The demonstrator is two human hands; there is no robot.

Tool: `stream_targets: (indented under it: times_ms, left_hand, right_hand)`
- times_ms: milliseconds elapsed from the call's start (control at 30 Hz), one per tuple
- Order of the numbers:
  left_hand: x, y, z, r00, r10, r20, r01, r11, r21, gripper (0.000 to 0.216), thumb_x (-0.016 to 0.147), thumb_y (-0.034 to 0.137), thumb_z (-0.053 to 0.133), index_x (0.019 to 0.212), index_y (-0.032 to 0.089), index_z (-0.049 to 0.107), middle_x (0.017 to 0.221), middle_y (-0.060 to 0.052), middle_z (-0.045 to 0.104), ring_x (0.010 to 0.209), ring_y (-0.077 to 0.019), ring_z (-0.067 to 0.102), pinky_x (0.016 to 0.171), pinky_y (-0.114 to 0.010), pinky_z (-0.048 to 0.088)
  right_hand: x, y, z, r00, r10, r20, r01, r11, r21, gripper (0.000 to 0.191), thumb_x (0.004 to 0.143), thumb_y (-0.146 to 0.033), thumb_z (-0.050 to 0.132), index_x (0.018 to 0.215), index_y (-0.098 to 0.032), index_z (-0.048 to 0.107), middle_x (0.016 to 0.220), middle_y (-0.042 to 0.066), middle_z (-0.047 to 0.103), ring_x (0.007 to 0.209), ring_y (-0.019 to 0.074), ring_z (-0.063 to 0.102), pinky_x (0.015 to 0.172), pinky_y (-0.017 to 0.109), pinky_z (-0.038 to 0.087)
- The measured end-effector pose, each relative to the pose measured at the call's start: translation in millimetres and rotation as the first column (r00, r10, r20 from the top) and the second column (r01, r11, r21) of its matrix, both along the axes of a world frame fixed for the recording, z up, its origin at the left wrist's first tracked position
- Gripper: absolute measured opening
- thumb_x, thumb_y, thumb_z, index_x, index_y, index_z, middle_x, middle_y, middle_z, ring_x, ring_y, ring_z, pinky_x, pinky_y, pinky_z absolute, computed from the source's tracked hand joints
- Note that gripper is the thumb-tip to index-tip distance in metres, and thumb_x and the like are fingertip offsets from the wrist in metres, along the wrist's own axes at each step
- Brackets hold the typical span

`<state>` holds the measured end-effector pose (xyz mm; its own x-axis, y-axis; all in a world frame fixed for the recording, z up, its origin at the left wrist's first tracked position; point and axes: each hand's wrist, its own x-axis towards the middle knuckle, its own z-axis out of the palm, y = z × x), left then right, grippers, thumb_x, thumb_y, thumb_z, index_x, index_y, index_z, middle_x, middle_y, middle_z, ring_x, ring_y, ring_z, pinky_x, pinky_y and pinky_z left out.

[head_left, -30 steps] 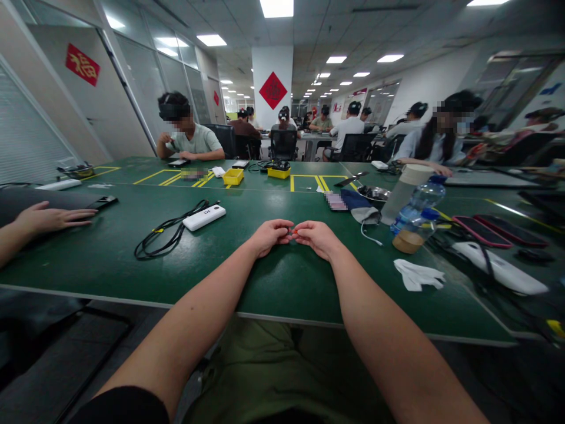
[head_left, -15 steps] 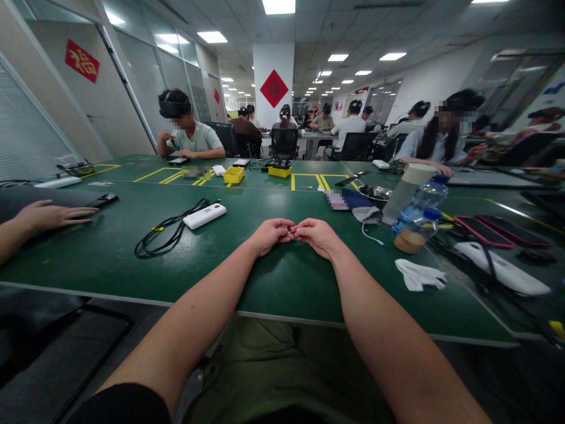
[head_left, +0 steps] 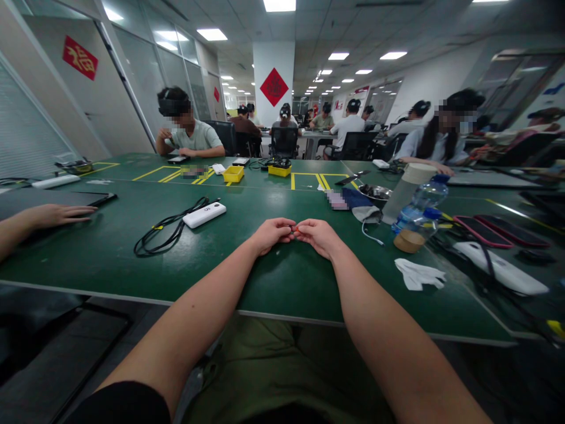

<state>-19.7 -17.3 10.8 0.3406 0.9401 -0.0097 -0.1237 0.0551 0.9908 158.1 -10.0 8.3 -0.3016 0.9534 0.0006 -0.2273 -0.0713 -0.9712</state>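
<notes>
Fingertips of both hands close narrow on a small red piece (head_left: 295, 231), low over the green table (head_left: 110, 253); too small to tell what it is. Work seems mid-way: piece not yet put down. Left hand (head_left: 270, 234) & right hand (head_left: 318, 235) meet, knuckles up, forearms stretched fwd.

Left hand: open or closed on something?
Closed: the left hand curls its fingers and pinches a small red piece at the fingertips; the right hand pinches it from the other side.
</notes>
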Motion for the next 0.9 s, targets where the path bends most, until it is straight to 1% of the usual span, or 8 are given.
stream_targets:
  times_ms: [100, 200, 267, 367, 533, 667, 767, 900]
  left_hand:
    - [0.3, -1.5, 0.4, 0.999, 0.005, -0.034, -0.003, 0.998, 0.068, 0.03, 0.072, 0.009, 0.065, 0.102, 0.011, 0.064, 0.079, -0.006, 0.067, 0.058, -0.0062, 0.059, 0.059, -0.018, 0.049]
    - [0.6, -1.6, 0.0, 0.999, -0.006, -0.043, 0.01, 0.995, 0.098, 0.027, 0.074, 0.008, 0.062, 0.101, 0.01, 0.063, 0.074, -0.005, 0.066, 0.056, -0.0062, 0.058, 0.058, -0.018, 0.049]
    - [0.9, -1.1, -0.4, 0.999, -0.009, -0.032, 0.011, 0.996, 0.086, 0.027, 0.076, 0.008, 0.06, 0.103, 0.011, 0.062, 0.073, -0.005, 0.066, 0.058, -0.0076, 0.06, 0.06, -0.019, 0.05]
    - [1.4, 0.4, -1.6, 1.0, 0.027, -0.011, -0.027, 0.999, 0.037, 0.026, 0.076, 0.008, 0.06, 0.102, 0.011, 0.062, 0.075, -0.006, 0.067, 0.061, -0.0096, 0.062, 0.062, -0.021, 0.052]
    - [1.0, 4.0, -4.6, 0.998, 0.055, 0.035, -0.054, 0.998, -0.029, 0.019, 0.077, 0.009, 0.059, 0.095, 0.011, 0.065, 0.078, -0.009, 0.068, 0.065, -0.0115, 0.065, 0.064, -0.023, 0.053]
    - [1.2, 4.3, -4.1, 0.997, 0.059, 0.047, -0.057, 0.997, -0.044, 0.017, 0.078, 0.009, 0.056, 0.092, 0.012, 0.065, 0.08, -0.009, 0.068, 0.064, -0.0111, 0.065, 0.064, -0.023, 0.054]
    - [1.6, 1.9, -2.0, 0.997, 0.063, 0.035, -0.062, 0.997, -0.039, 0.017, 0.077, 0.011, 0.059, 0.093, 0.011, 0.065, 0.079, -0.008, 0.068, 0.062, -0.0105, 0.063, 0.064, -0.023, 0.053]
    - [1.3, -1.0, -0.8, 0.998, 0.056, -0.004, -0.056, 0.997, 0.047, 0.023, 0.072, 0.01, 0.065, 0.095, 0.011, 0.064, 0.077, -0.006, 0.067, 0.057, -0.0069, 0.059, 0.059, -0.019, 0.049]
  right_hand:
    - [-1.2, -1.7, 0.7, 1.0, 0.009, 0.015, -0.009, 1.0, 0.003, 0.016, 0.064, -0.005, 0.071, 0.076, -0.013, 0.063, 0.073, 0.007, 0.07, 0.065, 0.0149, 0.068, 0.065, 0.025, 0.055]
    - [-1.5, -2.3, 0.0, 0.999, 0.028, 0.024, -0.028, 1.0, 0.006, 0.016, 0.065, -0.007, 0.072, 0.077, -0.013, 0.063, 0.071, 0.007, 0.07, 0.065, 0.0156, 0.068, 0.065, 0.025, 0.055]
    - [-1.2, -2.2, -1.0, 0.999, 0.036, 0.025, -0.037, 0.999, 0.013, 0.016, 0.066, -0.009, 0.073, 0.077, -0.013, 0.063, 0.072, 0.007, 0.07, 0.068, 0.0166, 0.069, 0.066, 0.026, 0.056]
    - [-0.4, -1.3, -2.1, 0.999, 0.026, 0.021, -0.026, 1.0, 0.011, 0.017, 0.066, -0.011, 0.074, 0.078, -0.013, 0.063, 0.074, 0.008, 0.071, 0.07, 0.0166, 0.069, 0.069, 0.027, 0.056]
    - [0.7, 0.5, 0.4, 1.0, 0.014, -0.028, -0.015, 0.999, -0.043, 0.005, 0.076, -0.017, 0.065, 0.077, -0.013, 0.063, 0.073, 0.009, 0.07, 0.07, 0.0159, 0.069, 0.07, 0.027, 0.056]
    - [0.8, 0.0, 3.4, 0.999, 0.017, -0.039, -0.019, 0.998, -0.066, 0.003, 0.078, -0.014, 0.061, 0.077, -0.012, 0.064, 0.074, 0.01, 0.071, 0.07, 0.0167, 0.069, 0.07, 0.028, 0.057]
    - [0.4, -0.1, 2.1, 0.999, 0.006, -0.035, -0.008, 0.998, -0.063, 0.005, 0.076, -0.008, 0.061, 0.077, -0.013, 0.063, 0.075, 0.01, 0.071, 0.072, 0.0172, 0.069, 0.07, 0.029, 0.057]
    - [-0.3, 1.0, -2.6, 1.0, -0.003, 0.005, 0.003, 0.999, -0.035, 0.011, 0.071, -0.004, 0.064, 0.078, -0.013, 0.064, 0.074, 0.008, 0.07, 0.073, 0.0171, 0.069, 0.071, 0.028, 0.057]
